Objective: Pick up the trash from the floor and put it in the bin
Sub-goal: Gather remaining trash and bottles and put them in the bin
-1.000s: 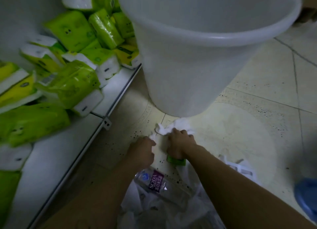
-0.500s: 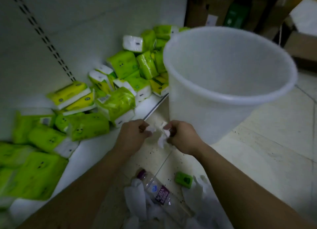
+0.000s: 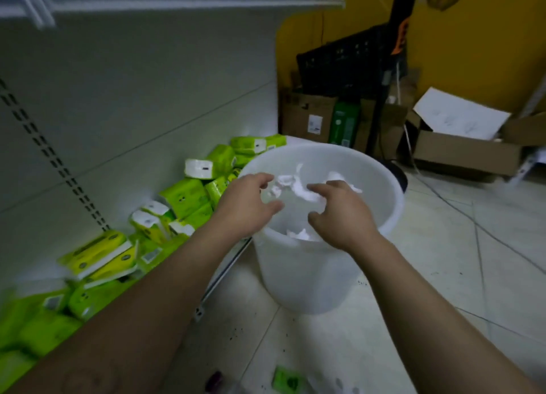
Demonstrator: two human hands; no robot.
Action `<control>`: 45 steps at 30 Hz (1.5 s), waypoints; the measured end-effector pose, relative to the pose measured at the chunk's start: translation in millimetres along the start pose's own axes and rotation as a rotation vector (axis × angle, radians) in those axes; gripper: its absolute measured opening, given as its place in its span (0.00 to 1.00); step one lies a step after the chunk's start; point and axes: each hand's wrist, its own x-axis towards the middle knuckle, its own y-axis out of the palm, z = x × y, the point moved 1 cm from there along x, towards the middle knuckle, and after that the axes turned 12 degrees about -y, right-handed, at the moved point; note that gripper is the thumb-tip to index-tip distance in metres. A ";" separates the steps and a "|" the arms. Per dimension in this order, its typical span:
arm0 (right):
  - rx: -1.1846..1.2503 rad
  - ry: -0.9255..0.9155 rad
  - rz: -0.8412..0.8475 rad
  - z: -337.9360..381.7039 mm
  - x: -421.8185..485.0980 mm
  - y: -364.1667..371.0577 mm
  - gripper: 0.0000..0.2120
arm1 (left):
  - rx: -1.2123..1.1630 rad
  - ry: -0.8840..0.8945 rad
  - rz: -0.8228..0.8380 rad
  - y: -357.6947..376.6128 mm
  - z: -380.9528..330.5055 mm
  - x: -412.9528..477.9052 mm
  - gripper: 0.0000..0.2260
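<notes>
Fingers of left hand (image 3: pixel 251 203) and right hand (image 3: pixel 339 213) are spread and curled loosely, pinching nothing; crumpled white tissue (image 3: pixel 291 187) hangs between them over the mouth of the white bin (image 3: pixel 393 204), apparently dropping. Step in hand: release. Next move, by judgement: reach down for the green packet (image 3: pixel 288 380) on the floor (image 3: pixel 443 275) at the frame's bottom edge.

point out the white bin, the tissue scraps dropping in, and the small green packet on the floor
white bin (image 3: pixel 307 281): head view, on its outer front wall below the hands.
tissue scraps (image 3: pixel 298 188): head view, on the white clump between the two hands, over the bin's opening.
small green packet (image 3: pixel 286 379): head view, on its top face, bottom edge of frame.
</notes>
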 end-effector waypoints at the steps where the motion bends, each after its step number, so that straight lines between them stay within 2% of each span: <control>1: -0.040 -0.013 -0.020 -3.7 -8.7 2.8 0.24 | 0.077 0.032 0.012 8.3 -0.4 -4.7 0.24; 4: 0.058 -0.124 -0.277 2.0 -33.4 13.9 0.16 | 0.116 0.160 -0.091 12.9 13.4 -23.1 0.17; 6: 0.177 -0.196 -0.279 19.2 -47.8 32.3 0.08 | 0.097 0.183 -0.141 13.9 38.7 -42.4 0.13; 7: 0.188 -0.226 -0.206 27.9 -55.8 47.2 0.06 | 0.086 0.156 -0.143 15.7 56.6 -55.6 0.11; 9: 0.177 -0.243 0.057 40.2 -68.9 87.3 0.07 | 0.075 0.024 -0.089 22.4 98.7 -83.8 0.09; 11: 0.140 -0.225 0.386 46.4 -81.9 133.9 0.11 | 0.118 -0.176 0.053 34.2 142.8 -112.1 0.09; 13: 0.121 -0.182 0.644 48.8 -98.9 177.5 0.14 | 0.161 -0.381 0.207 50.3 182.1 -141.0 0.10; 16: 0.079 -0.092 0.904 49.1 -134.5 230.5 0.20 | 0.244 -0.620 0.379 81.4 233.7 -193.8 0.16; 18: 0.017 -0.071 1.023 50.0 -152.4 259.1 0.24 | 0.250 -0.734 0.496 102.0 258.9 -226.5 0.25; 19: -0.020 -0.084 1.054 51.8 -157.1 271.5 0.26 | 0.239 -0.775 0.519 112.0 267.7 -239.3 0.27; 24: -0.213 -0.167 0.920 53.6 -173.2 309.3 0.33 | 0.205 -0.830 0.463 152.5 284.3 -269.6 0.19; 27: -0.340 -0.228 0.868 41.3 -180.7 319.1 0.36 | 0.174 -0.886 0.307 162.1 291.7 -276.1 0.11; 29: -0.382 -0.184 0.869 30.8 -181.2 321.8 0.35 | 0.130 -0.909 0.245 164.0 296.7 -278.9 0.09; 31: -0.338 -0.091 0.892 24.3 -180.3 320.8 0.33 | 0.000 -0.934 0.208 161.3 295.7 -280.1 0.09; 34: -0.254 -0.001 0.907 25.5 -175.8 315.2 0.31 | -0.208 -0.925 0.154 146.0 291.5 -269.0 0.03; 36: -0.204 0.039 0.824 28.7 -166.8 306.9 0.31 | -0.275 -0.913 0.136 133.6 289.6 -252.2 0.12; 38: -0.154 0.047 0.692 33.0 -154.6 295.5 0.30 | -0.251 -0.871 0.108 119.8 288.0 -233.3 0.14; 40: -0.076 0.058 0.592 37.1 -143.1 282.6 0.28 | -0.182 -0.829 0.146 107.6 287.3 -218.4 0.11; 42: -0.019 0.071 0.558 39.3 -133.5 269.3 0.30 | -0.131 -0.804 0.261 94.2 283.6 -207.9 0.09; 45: 0.045 0.089 0.550 39.3 -122.7 249.8 0.32 | -0.219 -0.795 0.329 73.2 271.9 -195.1 0.02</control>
